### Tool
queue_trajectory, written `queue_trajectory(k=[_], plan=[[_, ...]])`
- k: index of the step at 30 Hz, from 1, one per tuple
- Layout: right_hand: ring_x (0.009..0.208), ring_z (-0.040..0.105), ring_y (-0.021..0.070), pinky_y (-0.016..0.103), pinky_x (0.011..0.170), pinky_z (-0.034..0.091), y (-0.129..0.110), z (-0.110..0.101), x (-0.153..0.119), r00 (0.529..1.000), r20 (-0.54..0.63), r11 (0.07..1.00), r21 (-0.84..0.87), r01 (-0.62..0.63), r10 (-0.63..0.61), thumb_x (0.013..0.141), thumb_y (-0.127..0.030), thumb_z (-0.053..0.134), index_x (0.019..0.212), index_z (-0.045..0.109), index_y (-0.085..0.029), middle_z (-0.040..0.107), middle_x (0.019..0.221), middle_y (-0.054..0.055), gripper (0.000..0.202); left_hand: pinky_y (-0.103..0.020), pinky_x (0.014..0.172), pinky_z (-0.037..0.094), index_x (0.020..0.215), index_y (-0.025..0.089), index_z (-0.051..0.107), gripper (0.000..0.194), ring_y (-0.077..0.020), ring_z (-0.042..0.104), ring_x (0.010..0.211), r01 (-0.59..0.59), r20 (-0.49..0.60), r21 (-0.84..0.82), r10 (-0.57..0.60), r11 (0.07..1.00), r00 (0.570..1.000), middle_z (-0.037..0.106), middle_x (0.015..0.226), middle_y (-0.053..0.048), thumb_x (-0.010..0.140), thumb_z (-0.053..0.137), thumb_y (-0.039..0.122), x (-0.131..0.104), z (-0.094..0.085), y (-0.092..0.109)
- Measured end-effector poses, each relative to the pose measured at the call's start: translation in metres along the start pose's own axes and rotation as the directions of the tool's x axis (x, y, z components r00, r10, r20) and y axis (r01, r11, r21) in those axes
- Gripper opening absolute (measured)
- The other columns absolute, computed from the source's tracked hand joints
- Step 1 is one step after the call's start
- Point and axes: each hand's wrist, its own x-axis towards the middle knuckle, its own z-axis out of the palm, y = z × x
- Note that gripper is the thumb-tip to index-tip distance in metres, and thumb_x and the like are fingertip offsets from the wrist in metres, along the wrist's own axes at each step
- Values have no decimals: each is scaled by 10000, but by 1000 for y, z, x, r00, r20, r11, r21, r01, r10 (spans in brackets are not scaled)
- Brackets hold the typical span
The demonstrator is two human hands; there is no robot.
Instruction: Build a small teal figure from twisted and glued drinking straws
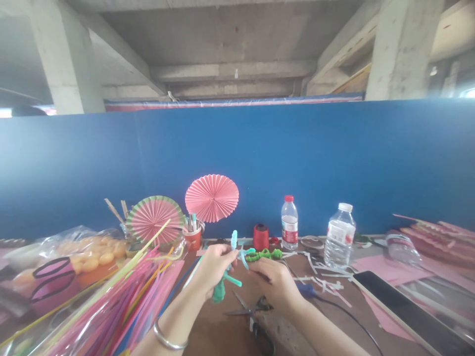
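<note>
Left hand: the left hand (212,264) is closing its fingers around a teal pipe-cleaner figure (225,277), pinching it near the top; a silver bangle (168,340) is sitting on the wrist
Right hand: the right hand (276,282) is gripping one light-blue strand of the same figure between thumb and fingertips, just beside the left hand
Figure: being held above the brown table (218,336), its darker green end hanging down below the left hand
Below the hands: scissors (248,310) are lying on the table
Behind the hands: a green pipe-cleaner piece (264,254) and a red thread spool (261,237) are lying close together
Left side: a bundle of coloured pipe cleaners (122,301) is lying in plastic
Back edge: two pink paper fans (212,198) and two water bottles (289,222) are standing against the blue partition (334,163)
</note>
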Motion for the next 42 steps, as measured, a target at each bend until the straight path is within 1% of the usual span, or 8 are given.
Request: queue_trajectory(k=[4, 11, 16, 21, 27, 33, 38, 42], plan=[[470, 452, 97, 194, 471, 342, 23, 1, 4, 964, 99, 948, 182, -260, 245, 767, -317, 521, 571, 633, -141, 525, 493, -14, 286, -215, 489, 373, 654, 142, 533, 242, -89, 467, 472, -2, 131, -109, 16, 994, 991, 508, 542, 22, 745, 474, 358, -5, -1, 8], [433, 459, 94, 185, 416, 326, 31, -13, 9, 946, 148, 936, 165, -311, 288, 657, -260, 609, 587, 665, -150, 556, 479, -25, 141, -205, 468, 315, 585, 143, 581, 202, -100, 474, 479, -110, 406, 130, 48, 985, 913, 547, 510, 32, 676, 563, 322, -10, -3, 2], [586, 536, 129, 219, 553, 401, 4, -23, 12, 964, -10, 957, 130, -261, 264, 756, -271, 521, 692, 625, -180, 605, 661, 3, 152, -213, 443, 294, 526, 148, 562, 234, -106, 469, 436, -94, 239, 222, 39, 971, 970, 528, 445, 44, 668, 547, 334, -4, 1, -13], [617, 520, 133, 233, 604, 406, -16, -21, 6, 983, -184, 1000, -3, 1, -2, 816, -228, 464, 735, 615, -186, 567, 672, 21, 177, -230, 441, 319, 472, 151, 527, 286, -120, 474, 397, -21, 59, 166, 11, 986, 998, 513, 398, 26, 680, 522, 348, 7, 3, -19], [625, 501, 138, 245, 603, 402, -11, -9, -1, 960, -192, 979, -51, 199, -206, 800, -165, 457, 833, 630, -175, 555, 665, 33, 176, -229, 461, 370, 556, 144, 526, 302, -118, 499, 460, 19, -18, -34, -20, 999, 1000, 534, 510, 1, 708, 499, 403, 8, 2, -10], [627, 531, 133, 219, 588, 397, 3, -4, 5, 986, -8, 973, 162, -163, 167, 747, -205, 535, 688, 668, -168, 592, 655, 12, 150, -218, 487, 377, 628, 150, 528, 247, -92, 464, 461, 23, 92, -195, -5, 981, 996, 513, 536, 20, 712, 508, 381, -3, 1, 7], [536, 529, 129, 200, 490, 375, 12, -7, 11, 953, 78, 937, 178, -301, 292, 653, -216, 611, 621, 681, -156, 609, 549, -15, 97, -216, 485, 328, 565, 145, 580, 195, -106, 466, 476, -77, 380, 124, 24, 989, 925, 536, 494, 30, 650, 568, 319, -10, -4, 6], [583, 549, 147, 223, 551, 386, 4, -14, 14, 935, -17, 926, 144, -348, 354, 674, -226, 587, 639, 654, -172, 625, 584, -13, 92, -223, 455, 269, 514, 144, 555, 224, -114, 463, 456, -98, 208, 297, 36, 950, 977, 513, 445, 45, 646, 553, 325, -5, -1, -9]])
